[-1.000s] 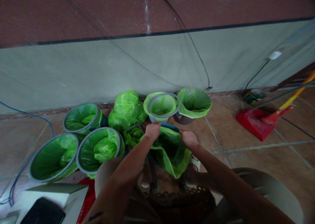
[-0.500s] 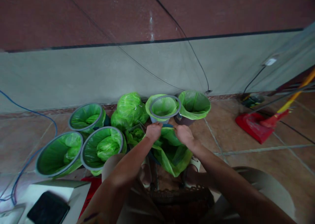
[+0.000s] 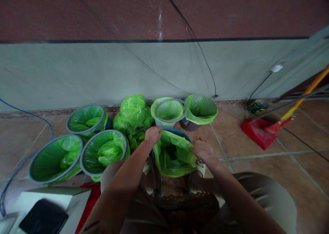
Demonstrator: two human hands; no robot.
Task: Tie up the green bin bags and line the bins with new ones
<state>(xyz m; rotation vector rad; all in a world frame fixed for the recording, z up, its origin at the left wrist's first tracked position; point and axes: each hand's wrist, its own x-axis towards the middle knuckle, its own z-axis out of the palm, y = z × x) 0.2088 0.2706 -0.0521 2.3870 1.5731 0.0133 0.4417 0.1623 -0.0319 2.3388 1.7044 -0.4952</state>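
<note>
A green plastic bag hangs inside a blue bin between my feet, its near edge draped over the front. My left hand is closed on the bag's edge at the bin's far left. On the right side, my right hand is closed around another part of the same edge. The bag's far edge stretches between the two hands, leaving the bin's blue rim bare behind it. Most of the bin's body is hidden by the bag.
Several lined bins stand left, including a grey-rimmed bin. Stuffed green bags lean by the wall. Behind my hands are a white bin with a loose grey ring and a dark bin. A red dustpan lies right.
My hands have moved apart, the right one outward and nearer me. The bag's far edge has come away from the bin's far rim, which now shows blue.
</note>
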